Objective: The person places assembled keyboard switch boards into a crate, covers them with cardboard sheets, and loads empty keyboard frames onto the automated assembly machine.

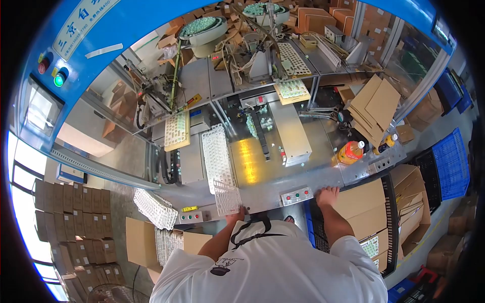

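My left hand (235, 215) is at the front edge of the machine table, with its fingers closed at the lower corner of a thin white keyboard frame (227, 198). That frame overlaps the near end of a long stack of white keyboard frames (217, 151) lying on the table. My right hand (327, 196) lies on the table edge with its fingers stretched out, holding nothing. Just left of it is a button box (297, 196) with red and green buttons.
A second button box (194, 216) sits at the left. An orange drink bottle (350, 152) and cardboard sheets (375, 108) are on the right. A yellow fixture (177, 131) holds a keyboard frame. More frames (155, 208) stand over a carton at lower left. A black crate (389, 222) holds cardboard.
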